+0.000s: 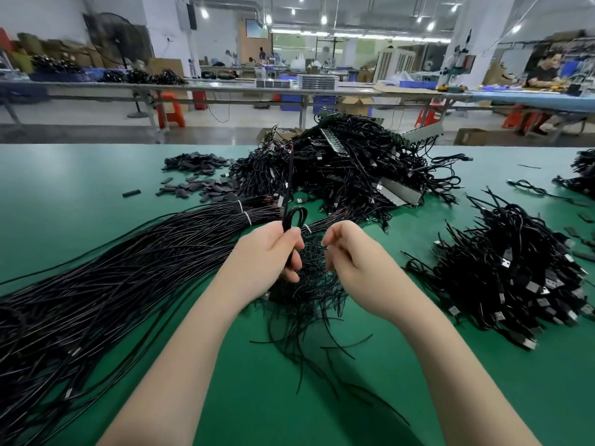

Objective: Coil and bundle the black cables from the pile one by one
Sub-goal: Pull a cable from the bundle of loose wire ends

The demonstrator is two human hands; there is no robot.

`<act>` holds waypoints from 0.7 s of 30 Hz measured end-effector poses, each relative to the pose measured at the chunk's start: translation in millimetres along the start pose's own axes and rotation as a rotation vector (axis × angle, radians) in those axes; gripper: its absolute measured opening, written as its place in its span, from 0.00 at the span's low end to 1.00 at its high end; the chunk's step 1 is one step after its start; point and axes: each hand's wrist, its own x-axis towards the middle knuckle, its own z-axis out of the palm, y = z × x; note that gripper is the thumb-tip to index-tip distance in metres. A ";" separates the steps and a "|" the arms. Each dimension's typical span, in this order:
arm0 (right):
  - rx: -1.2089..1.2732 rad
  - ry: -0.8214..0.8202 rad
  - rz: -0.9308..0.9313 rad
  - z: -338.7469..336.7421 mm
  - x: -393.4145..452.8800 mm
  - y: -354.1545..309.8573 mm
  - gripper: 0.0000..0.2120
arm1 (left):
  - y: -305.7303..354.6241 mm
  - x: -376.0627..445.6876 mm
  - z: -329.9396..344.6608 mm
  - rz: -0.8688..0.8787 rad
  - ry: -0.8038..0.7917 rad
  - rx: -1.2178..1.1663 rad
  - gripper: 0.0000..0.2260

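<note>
My left hand [269, 252] is closed around a coiled black cable [294, 217], whose loops stick up above the fist and whose loose end rises toward the far pile. My right hand [352, 252] hovers just to the right, fingers curled, pinching what looks like a thin black tie; I cannot tell for sure. Under both hands lies a heap of thin black ties [309, 294]. A long sheaf of straight black cables [112, 275], banded with white ties, stretches across the left of the green table [80, 175].
A big tangled pile of cables and grey strips [351, 165] lies at the far middle. Bundled cables with USB plugs [515, 268] are heaped on the right. Small black sleeves [196, 175] are scattered far left. Workbenches and a seated person [544, 75] stand beyond.
</note>
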 end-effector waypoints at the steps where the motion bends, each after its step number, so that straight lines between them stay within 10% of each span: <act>1: -0.022 -0.001 -0.032 1.6 0.0 -3.2 0.05 | 0.1 -0.6 -0.1 0.010 0.008 0.062 0.12; 21: 0.029 -0.144 -0.003 -7.5 0.6 -2.7 0.12 | 15.7 -9.7 23.2 0.151 0.146 0.766 0.19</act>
